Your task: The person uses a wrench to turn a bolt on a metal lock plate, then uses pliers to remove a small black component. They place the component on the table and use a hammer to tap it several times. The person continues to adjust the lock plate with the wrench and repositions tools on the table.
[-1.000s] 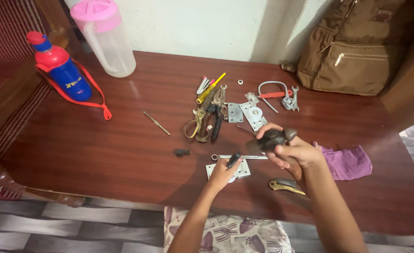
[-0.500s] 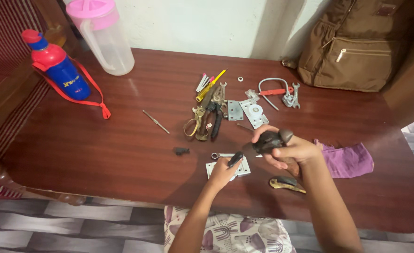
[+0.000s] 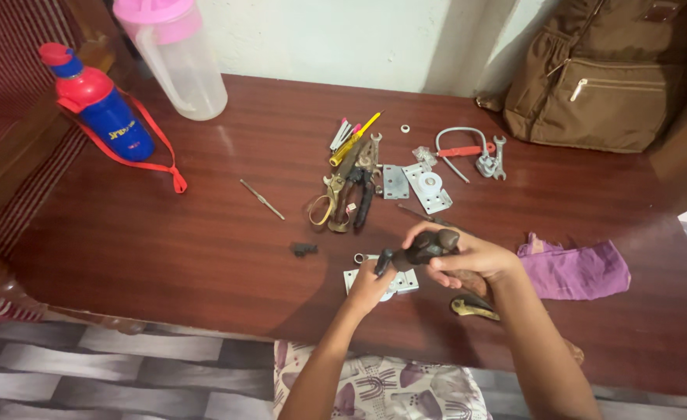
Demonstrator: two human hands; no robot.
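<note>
My right hand (image 3: 468,260) grips a dark, rusty metal part (image 3: 421,250) just above the table. Its left end meets my left hand (image 3: 370,286), whose fingers pinch that end over a small white metal plate (image 3: 405,281) lying on the table. A short metal ring (image 3: 359,258) lies next to the plate. A brass-coloured piece (image 3: 475,309) rests on the table under my right wrist.
Pliers, scissors and screwdrivers (image 3: 351,175) lie in a heap mid-table with white brackets (image 3: 429,187), a spanner (image 3: 499,152), a thin rod (image 3: 262,198) and a small black part (image 3: 303,249). A purple cloth (image 3: 576,271) lies right. A blue bottle (image 3: 106,117), clear jug (image 3: 176,58) and brown bag (image 3: 615,74) stand behind.
Both hands have stayed over the white plate with the dark part. My right hand has turned the part slightly and my left hand has closed on its end.
</note>
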